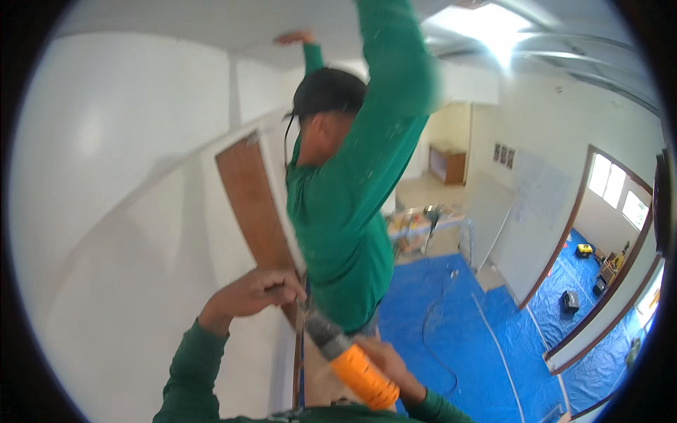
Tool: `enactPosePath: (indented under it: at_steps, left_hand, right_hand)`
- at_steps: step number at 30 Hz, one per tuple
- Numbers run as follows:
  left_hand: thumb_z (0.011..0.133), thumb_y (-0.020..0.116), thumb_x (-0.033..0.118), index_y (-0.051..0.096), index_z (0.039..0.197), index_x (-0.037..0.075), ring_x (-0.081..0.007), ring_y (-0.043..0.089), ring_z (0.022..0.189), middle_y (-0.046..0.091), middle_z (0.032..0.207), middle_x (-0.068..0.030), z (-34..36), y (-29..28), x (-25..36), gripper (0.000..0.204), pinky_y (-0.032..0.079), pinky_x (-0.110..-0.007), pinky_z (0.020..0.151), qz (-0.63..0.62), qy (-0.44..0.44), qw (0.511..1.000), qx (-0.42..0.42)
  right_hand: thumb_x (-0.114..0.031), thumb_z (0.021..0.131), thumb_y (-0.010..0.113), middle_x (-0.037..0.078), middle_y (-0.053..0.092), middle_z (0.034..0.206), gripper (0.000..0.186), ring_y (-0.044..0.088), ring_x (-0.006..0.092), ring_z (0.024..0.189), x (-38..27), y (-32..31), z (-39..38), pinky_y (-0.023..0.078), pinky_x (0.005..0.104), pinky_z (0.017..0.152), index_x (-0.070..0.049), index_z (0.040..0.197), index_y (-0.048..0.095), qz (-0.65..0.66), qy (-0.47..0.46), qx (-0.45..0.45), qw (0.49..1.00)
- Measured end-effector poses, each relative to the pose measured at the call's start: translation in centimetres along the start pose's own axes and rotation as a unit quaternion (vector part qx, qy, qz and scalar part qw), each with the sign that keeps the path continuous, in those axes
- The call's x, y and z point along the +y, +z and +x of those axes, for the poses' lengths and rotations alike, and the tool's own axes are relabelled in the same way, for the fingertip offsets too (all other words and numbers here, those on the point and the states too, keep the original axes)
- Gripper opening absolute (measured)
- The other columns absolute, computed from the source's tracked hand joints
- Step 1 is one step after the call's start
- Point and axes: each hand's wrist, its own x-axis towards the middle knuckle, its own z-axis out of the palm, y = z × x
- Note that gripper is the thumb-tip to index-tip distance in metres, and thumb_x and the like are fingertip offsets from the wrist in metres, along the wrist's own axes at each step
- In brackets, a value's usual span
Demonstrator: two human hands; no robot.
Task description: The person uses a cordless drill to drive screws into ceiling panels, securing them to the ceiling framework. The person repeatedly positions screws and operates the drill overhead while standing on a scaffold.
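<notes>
An orange cordless drill point(363, 375) with a dark chuck is gripped in my right hand point(384, 359), low in the middle of the view. Its nose points up and to the left. Close to the drill's tip, my left hand point(257, 290) has its fingers pinched together. Something small and thin seems to sit at those fingertips, too blurred to name. Right in front of me stands a co-worker point(345, 225) in a green long-sleeved top and black cap, both arms raised toward the ceiling point(190, 21).
A brown wooden door panel point(254, 197) stands by the white wall point(106, 233) at left. Blue sheeting point(451, 310) covers the floor at right, with a dark cable point(424, 331) on it. Tools lie beyond the doorway point(589, 162). A cluttered work surface point(423, 224) is farther back.
</notes>
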Motion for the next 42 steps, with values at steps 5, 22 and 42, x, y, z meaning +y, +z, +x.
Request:
enactPosePath:
  at_steps: [5,22,42]
  left_hand:
    - [0.109,0.064,0.023,0.072,0.115,0.003,-0.0076,0.056,0.083,0.065,0.098,0.0007,2.5,-0.1,-0.3,0.022,0.047,-0.025,0.073,-0.253,0.04,0.966,-0.043]
    - [0.109,0.062,0.033,0.069,0.115,0.003,-0.0118,0.049,0.075,0.046,0.086,0.0043,15.3,-16.3,16.9,0.031,0.053,-0.031,0.072,-0.384,0.316,0.855,0.148]
    - [0.109,0.054,0.025,0.069,0.105,0.008,-0.0139,0.056,0.073,0.053,0.086,-0.0006,35.1,-27.3,22.1,0.023,0.056,-0.033,0.062,-0.329,0.347,0.851,0.215]
  right_hand:
    - [-0.02,0.089,0.074,0.014,0.068,0.103,0.035,0.067,0.0357,0.093,-5.8,-1.7,3.3,0.05,0.0433,0.086,-0.004,0.119,0.066,-0.17,-0.087,0.057,0.98]
    - [-0.015,0.092,0.072,0.02,0.072,0.095,0.031,0.072,0.0445,0.09,-19.0,-4.8,31.4,0.057,0.0501,0.073,-0.003,0.117,0.057,-0.28,-0.236,0.305,0.879]
    - [-0.016,0.086,0.076,0.005,0.071,0.087,0.017,0.076,0.0234,0.079,-26.7,-21.4,44.0,0.053,0.0417,0.075,-0.009,0.098,0.066,-0.817,-0.266,0.29,0.421]
